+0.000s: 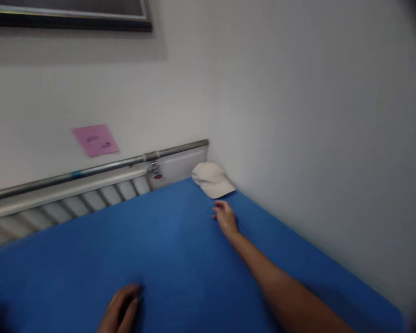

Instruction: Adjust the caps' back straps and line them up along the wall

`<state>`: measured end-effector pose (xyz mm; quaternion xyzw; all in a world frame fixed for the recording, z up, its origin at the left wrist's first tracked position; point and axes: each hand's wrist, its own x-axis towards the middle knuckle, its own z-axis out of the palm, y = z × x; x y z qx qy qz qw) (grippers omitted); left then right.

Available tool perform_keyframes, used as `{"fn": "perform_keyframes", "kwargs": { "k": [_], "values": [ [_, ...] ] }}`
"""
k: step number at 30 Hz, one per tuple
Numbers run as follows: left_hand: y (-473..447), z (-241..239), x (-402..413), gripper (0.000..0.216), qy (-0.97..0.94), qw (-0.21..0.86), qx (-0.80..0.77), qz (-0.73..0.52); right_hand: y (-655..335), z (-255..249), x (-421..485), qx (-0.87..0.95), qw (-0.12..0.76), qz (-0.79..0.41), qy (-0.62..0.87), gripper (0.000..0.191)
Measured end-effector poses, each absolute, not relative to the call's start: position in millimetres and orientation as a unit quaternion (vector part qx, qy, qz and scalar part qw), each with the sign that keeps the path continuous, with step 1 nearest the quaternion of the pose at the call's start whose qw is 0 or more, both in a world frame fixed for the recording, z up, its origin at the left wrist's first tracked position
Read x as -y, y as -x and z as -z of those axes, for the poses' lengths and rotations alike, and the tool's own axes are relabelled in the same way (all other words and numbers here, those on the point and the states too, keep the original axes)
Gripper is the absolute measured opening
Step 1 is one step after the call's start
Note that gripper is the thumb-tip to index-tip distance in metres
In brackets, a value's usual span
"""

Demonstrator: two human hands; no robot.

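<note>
A white cap (212,180) lies in the far corner of a blue mattress (180,249), against the white wall. My right hand (224,217) is stretched out toward it, a little short of the brim, with fingers loosely open and nothing in them. My left hand (122,309) rests flat on the blue surface near the bottom edge of the view, fingers together and extended, holding nothing. The picture is blurred by motion.
A metal rail (90,171) with slats runs along the mattress's far left side. A pink paper note (95,139) is stuck on the wall above it. A dark frame (69,18) hangs at top left. White walls meet at the corner.
</note>
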<state>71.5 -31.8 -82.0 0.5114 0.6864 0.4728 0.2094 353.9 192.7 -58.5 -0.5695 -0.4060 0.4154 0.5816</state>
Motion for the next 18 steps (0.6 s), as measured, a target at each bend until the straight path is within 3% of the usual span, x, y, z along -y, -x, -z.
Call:
{"fn": "perform_keyframes", "kwargs": {
  "k": [4,9,18],
  "values": [
    [-70.9,63.6,30.2,0.021,-0.301,0.333,-0.627,-0.636,-294.3,61.1,-133.9,0.532,0.487,-0.486,0.494,0.015],
    [-14.2,63.7,48.1,0.019,-0.139,0.229,-0.622,-0.735,-239.4,70.7,-84.8,0.760,0.403,-0.382,0.337,0.014],
    [91.1,43.3,89.5,0.014,0.042,0.105,-0.519,-0.848,-217.6,68.8,-66.3,0.805,0.364,-0.322,0.340,0.017]
  ]
}}
